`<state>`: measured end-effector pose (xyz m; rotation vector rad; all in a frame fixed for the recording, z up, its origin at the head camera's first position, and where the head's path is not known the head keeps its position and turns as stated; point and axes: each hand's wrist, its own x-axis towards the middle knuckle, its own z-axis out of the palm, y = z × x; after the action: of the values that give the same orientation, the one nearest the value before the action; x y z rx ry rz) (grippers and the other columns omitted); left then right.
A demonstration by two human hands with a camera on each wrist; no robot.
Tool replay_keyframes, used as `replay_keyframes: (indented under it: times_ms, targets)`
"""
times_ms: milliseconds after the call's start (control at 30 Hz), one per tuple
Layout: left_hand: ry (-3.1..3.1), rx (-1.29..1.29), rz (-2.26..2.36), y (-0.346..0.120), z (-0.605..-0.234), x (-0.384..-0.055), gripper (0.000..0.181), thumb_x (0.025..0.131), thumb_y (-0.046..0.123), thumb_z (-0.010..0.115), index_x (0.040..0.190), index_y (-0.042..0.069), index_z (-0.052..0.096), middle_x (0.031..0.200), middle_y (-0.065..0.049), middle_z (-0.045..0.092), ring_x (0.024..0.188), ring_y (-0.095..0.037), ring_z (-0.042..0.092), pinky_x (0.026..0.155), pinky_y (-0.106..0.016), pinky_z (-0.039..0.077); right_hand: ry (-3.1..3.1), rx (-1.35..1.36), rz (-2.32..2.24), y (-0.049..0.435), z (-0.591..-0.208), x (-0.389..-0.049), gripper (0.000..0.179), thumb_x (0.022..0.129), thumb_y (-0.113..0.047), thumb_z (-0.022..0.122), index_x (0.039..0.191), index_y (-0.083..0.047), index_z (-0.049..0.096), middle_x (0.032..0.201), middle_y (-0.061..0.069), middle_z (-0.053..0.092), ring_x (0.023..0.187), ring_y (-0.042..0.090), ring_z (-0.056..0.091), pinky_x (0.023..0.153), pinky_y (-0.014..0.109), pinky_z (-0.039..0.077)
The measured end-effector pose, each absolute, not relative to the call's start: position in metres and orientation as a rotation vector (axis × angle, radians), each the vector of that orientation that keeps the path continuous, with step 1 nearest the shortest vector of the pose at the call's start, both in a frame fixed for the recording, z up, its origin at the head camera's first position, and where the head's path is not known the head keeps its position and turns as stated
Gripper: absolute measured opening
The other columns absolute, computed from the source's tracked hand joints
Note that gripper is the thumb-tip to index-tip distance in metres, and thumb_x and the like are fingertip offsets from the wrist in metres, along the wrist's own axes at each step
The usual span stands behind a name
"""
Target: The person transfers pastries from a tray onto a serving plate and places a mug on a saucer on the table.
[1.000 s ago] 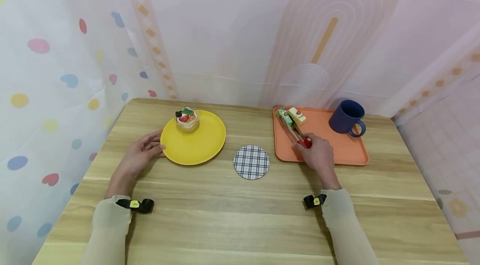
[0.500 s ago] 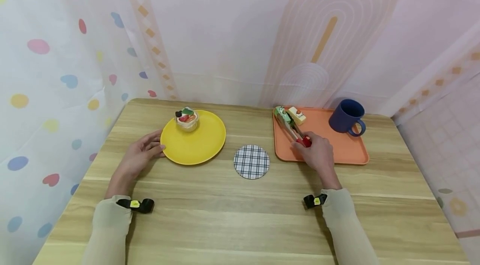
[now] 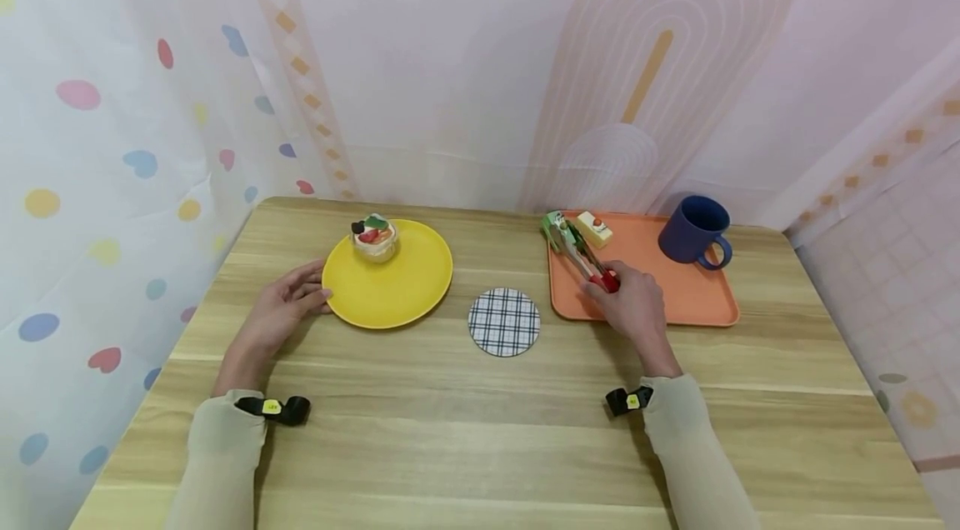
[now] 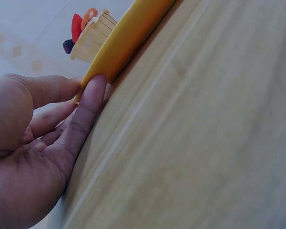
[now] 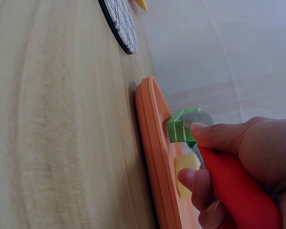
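right hand (image 3: 634,307) grips tongs (image 5: 240,186), green cake (image 5: 176,132) at rear-left corner of tray (image 3: 686,295), left hand (image 3: 276,312) pinches plate (image 3: 390,290), wrist labels (image 3: 272,407) illegible

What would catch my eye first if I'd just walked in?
Probably the bright yellow plate on the left, with a fruit-topped tart near its far left edge and the left hand holding its rim. Next, on the right, the orange tray with a dark blue mug at its back right, and the right hand gripping red-handled tongs with a green cake slice at their tips.
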<state>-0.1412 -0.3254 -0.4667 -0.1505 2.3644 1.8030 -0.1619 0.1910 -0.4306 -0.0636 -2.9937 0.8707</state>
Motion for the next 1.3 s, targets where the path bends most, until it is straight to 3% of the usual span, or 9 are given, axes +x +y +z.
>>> replay_keyframes:
  times_ms: [400, 667, 1300]
  targets:
    - [2.377, -0.135, 1.789, -0.325, -0.467, -0.14, 0.066, 0.105, 0.021, 0.061, 0.162, 0.009, 0.031, 0.135, -0.005, 0.052, 0.106, 0.003, 0.061, 0.088, -0.018, 0.061, -2.995, -0.05, 0.86, 0.189, -0.425, -0.159, 0.057, 0.094, -0.043, 0.074, 0.136, -0.006, 0.064, 0.089, 0.012, 0.062, 0.074, 0.025, 0.049, 0.057, 0.029, 0.027]
    - [2.365, -0.133, 1.802, -0.324, -0.465, -0.139, 0.066, 0.105, 0.022, 0.061, 0.162, 0.009, 0.031, 0.135, -0.004, 0.052, 0.108, 0.003, 0.06, 0.089, -0.019, 0.061, -2.982, -0.022, 0.862, 0.188, -0.421, -0.158, 0.054, 0.094, -0.041, 0.074, 0.135, -0.008, 0.065, 0.088, 0.013, 0.062, 0.074, 0.026, 0.051, 0.057, 0.029, 0.03]
    - [2.37, -0.124, 1.821, -0.325, -0.466, -0.139, 0.066, 0.104, 0.021, 0.063, 0.161, 0.009, 0.033, 0.131, -0.002, 0.054, 0.107, 0.003, 0.061, 0.088, -0.019, 0.062, -2.968, 0.078, 0.913, 0.17, -0.416, -0.15, 0.052, 0.092, -0.04, 0.077, 0.134, -0.01, 0.067, 0.099, 0.013, 0.07, 0.079, 0.025, 0.053, 0.06, 0.027, 0.034]
